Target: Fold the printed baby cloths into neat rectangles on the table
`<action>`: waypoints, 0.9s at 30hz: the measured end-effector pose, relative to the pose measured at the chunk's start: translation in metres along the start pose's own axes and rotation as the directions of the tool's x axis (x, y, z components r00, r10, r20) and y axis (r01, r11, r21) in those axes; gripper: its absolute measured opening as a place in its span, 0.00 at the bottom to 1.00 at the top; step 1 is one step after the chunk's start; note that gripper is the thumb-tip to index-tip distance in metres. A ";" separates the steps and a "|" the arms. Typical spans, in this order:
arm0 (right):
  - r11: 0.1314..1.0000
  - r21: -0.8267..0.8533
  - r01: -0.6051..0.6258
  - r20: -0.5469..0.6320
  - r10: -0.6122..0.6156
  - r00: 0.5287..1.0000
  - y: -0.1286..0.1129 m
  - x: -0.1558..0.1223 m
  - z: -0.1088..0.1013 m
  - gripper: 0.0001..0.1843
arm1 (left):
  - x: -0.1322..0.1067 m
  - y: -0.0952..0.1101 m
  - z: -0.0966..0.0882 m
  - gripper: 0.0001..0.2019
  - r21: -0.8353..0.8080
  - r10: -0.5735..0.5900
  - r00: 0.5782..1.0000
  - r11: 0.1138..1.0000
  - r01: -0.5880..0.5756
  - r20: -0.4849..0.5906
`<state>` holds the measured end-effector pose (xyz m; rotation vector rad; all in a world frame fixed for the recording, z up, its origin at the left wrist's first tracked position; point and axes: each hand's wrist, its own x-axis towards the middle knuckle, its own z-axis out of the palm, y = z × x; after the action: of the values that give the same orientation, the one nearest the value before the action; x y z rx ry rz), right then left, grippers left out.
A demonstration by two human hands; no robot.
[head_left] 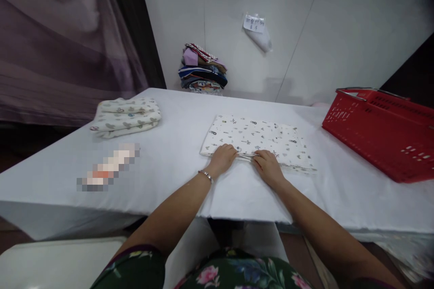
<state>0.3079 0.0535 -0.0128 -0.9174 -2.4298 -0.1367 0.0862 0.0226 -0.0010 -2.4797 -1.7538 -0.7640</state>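
A folded white cloth [254, 137] with a small grey print lies flat on the white-covered table in front of me. At its near edge, my left hand [223, 160] has its fingers closed on the layered fold, left of the middle. My right hand [269, 167] grips the same edge a little further right, fingers curled over it. The thumbs and the undersides of the fingers are mostly hidden. Several layers show along the near edge between and beside the hands.
On the table's left side sits another folded printed cloth [126, 117], with a blurred-out object [111, 167] nearer me. A red plastic basket [383, 135] stands at the right. Stacked folded fabrics [203, 70] rise behind the table's far edge, against the wall. A white stool [57, 264] is lower left.
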 end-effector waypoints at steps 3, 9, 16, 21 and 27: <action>1.000 0.012 0.001 -0.008 -0.001 1.000 0.000 0.000 0.000 0.11 | 0.000 0.000 -0.001 0.11 -0.011 -0.004 1.000 1.000 0.004 0.006; 0.998 0.070 0.006 -0.047 -0.002 0.999 0.000 0.002 0.000 0.11 | -0.003 -0.001 0.000 0.08 -0.052 0.012 1.000 0.999 -0.012 0.004; 0.996 0.086 0.020 -0.046 -0.016 0.999 0.000 0.001 0.001 0.11 | -0.002 0.004 0.000 0.07 -0.007 0.087 0.996 0.996 -0.087 -0.029; 0.996 0.082 0.021 -0.019 -0.020 1.000 -0.001 0.000 0.001 0.11 | -0.002 0.006 0.001 0.02 0.051 0.127 0.991 0.991 -0.125 -0.034; 0.996 0.084 0.019 -0.014 -0.018 1.000 0.000 0.001 0.001 0.11 | -0.001 0.006 0.001 0.02 0.057 0.130 0.992 0.990 -0.129 -0.011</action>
<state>0.3069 0.0541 -0.0135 -0.8541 -2.4132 -0.0468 0.0913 0.0195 -0.0013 -2.5141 -1.5686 -0.7106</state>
